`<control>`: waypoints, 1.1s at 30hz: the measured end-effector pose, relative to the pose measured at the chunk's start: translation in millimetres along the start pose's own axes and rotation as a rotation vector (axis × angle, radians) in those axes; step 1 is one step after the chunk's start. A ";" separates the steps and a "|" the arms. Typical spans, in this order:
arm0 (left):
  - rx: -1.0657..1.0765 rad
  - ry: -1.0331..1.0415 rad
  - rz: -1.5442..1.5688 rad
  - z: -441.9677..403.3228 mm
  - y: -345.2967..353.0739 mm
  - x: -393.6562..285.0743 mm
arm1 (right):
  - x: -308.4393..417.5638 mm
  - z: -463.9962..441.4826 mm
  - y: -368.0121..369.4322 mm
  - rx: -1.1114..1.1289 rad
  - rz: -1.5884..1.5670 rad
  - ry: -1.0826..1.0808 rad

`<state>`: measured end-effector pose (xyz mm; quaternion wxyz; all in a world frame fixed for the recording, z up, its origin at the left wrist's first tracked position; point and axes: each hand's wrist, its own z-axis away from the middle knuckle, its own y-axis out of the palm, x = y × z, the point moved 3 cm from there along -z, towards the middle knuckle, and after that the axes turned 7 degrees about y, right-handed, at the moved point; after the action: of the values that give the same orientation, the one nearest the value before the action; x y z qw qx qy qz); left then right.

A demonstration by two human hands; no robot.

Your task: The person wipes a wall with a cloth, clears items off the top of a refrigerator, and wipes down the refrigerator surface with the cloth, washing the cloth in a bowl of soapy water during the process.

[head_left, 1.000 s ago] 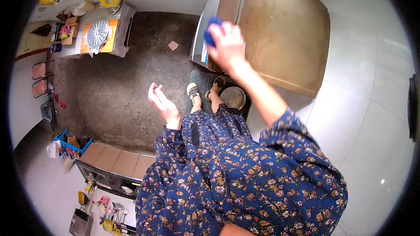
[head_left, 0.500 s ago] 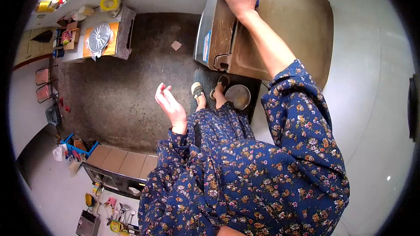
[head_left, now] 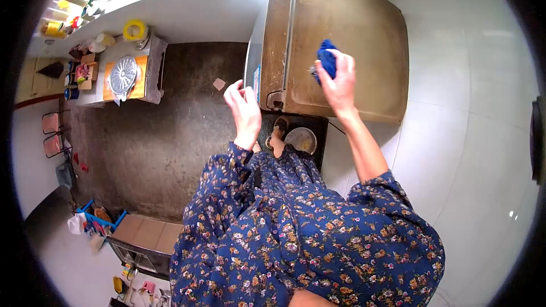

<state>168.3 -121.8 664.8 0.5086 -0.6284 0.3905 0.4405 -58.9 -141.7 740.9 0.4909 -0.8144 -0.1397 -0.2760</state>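
My right hand (head_left: 341,82) grips a crumpled blue cloth (head_left: 326,59) over the brown, stained top of a fridge-like appliance (head_left: 364,40). Something small and greyish shows at the cloth's left edge. Nearer the appliance's front left corner is my left hand (head_left: 244,112), raised with its fingers apart and slightly bent, holding nothing. Whether it touches the front cannot be made out. A blue and white label (head_left: 257,82) shows on the front face beside its fingertips.
A round pan (head_left: 301,140) stands by my feet below the appliance. At upper left, a table (head_left: 152,74) bears a round metal lid (head_left: 123,75) on a wooden board. A blue-framed rack (head_left: 91,210) and a tiled counter (head_left: 148,232) lie at lower left.
My right hand and the cloth have come back from the appliance's far edge towards me. My left hand has risen to the appliance's front. The view has shifted.
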 end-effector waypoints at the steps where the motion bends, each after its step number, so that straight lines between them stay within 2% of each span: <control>1: 0.029 0.027 -0.018 -4.8 3.6 -14.4 | -3.1 -0.5 -12.3 0.044 0.013 -0.036; 2: 0.009 0.036 -0.021 -8.4 11.0 -19.5 | -5.7 2.4 -20.0 0.090 0.028 -0.070; 4: 0.048 0.099 -0.088 -13.9 25.8 -16.6 | -7.4 21.9 -15.3 0.399 0.040 -0.317; 5: 0.041 0.145 -0.164 -14.1 31.3 -17.5 | -1.3 37.2 -16.2 0.332 0.203 -0.417; 6: 0.031 0.159 -0.259 -9.5 47.2 38.5 | -37.5 59.8 35.9 0.330 0.111 -0.467; 10: 0.023 0.164 -0.448 0.0 33.2 18.9 | -38.1 18.4 57.2 0.219 0.110 -0.583; 15: 0.114 0.088 -0.513 -11.2 20.0 -17.6 | -49.5 -137.8 91.8 -0.036 0.223 -0.498; 18: 0.115 0.090 -0.539 -19.4 19.5 -28.9 | -54.0 -214.1 107.0 -0.009 0.363 -0.190; 19: 0.112 0.100 -0.550 -19.4 17.6 -29.8 | -50.6 -219.4 110.4 -0.037 0.376 -0.163; 22: 0.145 0.063 -0.565 -22.8 11.5 -33.0 | -35.6 -190.7 108.6 -0.038 0.238 -0.185; 26: 0.139 0.110 -0.594 -17.2 6.1 -3.6 | 4.3 -16.7 77.9 0.241 0.026 -0.441; 28: 0.128 0.129 -0.597 -17.4 4.7 4.2 | 19.6 56.8 37.9 0.419 -0.061 -0.414; 31: 0.130 0.123 -0.602 -15.7 5.9 -2.5 | -3.2 53.9 13.6 0.391 -0.083 -0.500; 33: 0.144 0.126 -0.616 -16.7 8.4 -5.3 | -25.2 7.2 23.4 0.241 -0.030 -0.600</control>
<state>161.4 -139.5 669.0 0.6361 -0.7053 0.2429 0.1975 -65.4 -145.5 706.5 0.5168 -0.7932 -0.3220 -0.0125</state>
